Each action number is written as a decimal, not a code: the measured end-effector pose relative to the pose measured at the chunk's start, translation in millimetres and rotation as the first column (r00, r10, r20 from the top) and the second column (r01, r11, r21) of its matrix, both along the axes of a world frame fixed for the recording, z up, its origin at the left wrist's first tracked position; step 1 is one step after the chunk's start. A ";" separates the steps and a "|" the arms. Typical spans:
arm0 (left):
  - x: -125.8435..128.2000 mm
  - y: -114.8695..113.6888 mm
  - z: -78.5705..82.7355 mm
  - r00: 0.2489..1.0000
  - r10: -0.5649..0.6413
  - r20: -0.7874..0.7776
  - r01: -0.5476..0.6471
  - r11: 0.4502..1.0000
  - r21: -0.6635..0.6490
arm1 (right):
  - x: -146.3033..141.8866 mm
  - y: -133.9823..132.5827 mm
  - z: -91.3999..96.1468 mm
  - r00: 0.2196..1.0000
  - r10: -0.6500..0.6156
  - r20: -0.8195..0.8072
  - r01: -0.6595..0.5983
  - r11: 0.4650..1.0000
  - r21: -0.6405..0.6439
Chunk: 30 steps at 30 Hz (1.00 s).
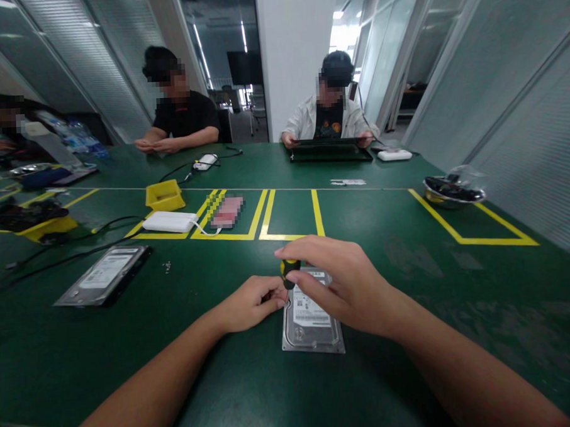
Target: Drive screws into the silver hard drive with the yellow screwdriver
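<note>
A hard drive (313, 332) lies flat on the green table in front of me, its white label partly covered by my right hand. My right hand (339, 277) grips the black and yellow handle of a screwdriver (287, 273), held upright over the drive's left edge. The screwdriver's tip is hidden. My left hand (255, 301) is closed beside the drive's left edge, fingertips pressed together close to the screwdriver; whether something small is between them I cannot make out.
Another hard drive (103, 275) lies to the left, with tiny screws (167, 266) beside it. Farther back are a yellow bin (164, 195), a white power bank (169, 221) and cables. A metal bowl (454, 193) stands at the right. Two people sit across the table, another at far left.
</note>
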<state>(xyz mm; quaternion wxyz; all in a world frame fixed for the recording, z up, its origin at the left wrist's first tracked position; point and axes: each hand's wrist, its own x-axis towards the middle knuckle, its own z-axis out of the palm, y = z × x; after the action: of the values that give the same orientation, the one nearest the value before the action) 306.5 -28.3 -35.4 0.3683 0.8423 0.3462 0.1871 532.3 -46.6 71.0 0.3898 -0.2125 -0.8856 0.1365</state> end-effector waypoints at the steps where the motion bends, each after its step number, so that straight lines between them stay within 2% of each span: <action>1: 0.2 -0.2 0.5 1.000 0.000 0.007 0.000 1.000 -0.004 | 1.4 -0.8 2.7 1.000 -0.007 -0.006 0.007 1.000 0.009; 6: 1.7 -1.2 5.7 1.000 -0.002 0.025 0.003 0.999 -0.049 | 12.0 -8.2 19.7 0.999 -0.051 -0.020 0.051 0.998 0.045; 10: 2.7 -1.6 9.9 1.000 -0.003 0.026 0.005 0.997 -0.073 | 21.7 -17.2 31.9 0.988 -0.154 0.004 0.153 0.984 0.094; 16: 2.2 -2.7 11.0 0.999 -0.009 0.033 0.013 0.994 -0.105 | 30.7 -25.9 40.8 0.936 -0.349 0.043 0.332 0.916 0.226; 20: 1.9 -2.6 10.4 1.000 -0.015 0.027 0.017 0.995 -0.102 | 34.8 -23.3 39.3 0.863 -0.495 0.105 0.440 0.837 0.326; 22: 2.1 -2.8 10.4 1.000 -0.009 0.023 0.011 0.995 -0.098 | 35.6 -20.7 36.5 0.822 -0.547 0.162 0.475 0.814 0.335; 30: 2.5 -3.2 11.0 0.999 0.008 0.037 -0.005 0.996 -0.091 | 34.1 -10.6 17.1 0.706 -0.583 0.401 0.524 0.812 0.257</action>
<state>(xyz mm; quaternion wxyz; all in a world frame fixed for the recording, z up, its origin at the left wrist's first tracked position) 309.1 -31.5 -24.3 0.4121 0.8199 0.3501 0.1879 566.3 -57.1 88.0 0.2026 -0.4703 -0.8535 -0.0966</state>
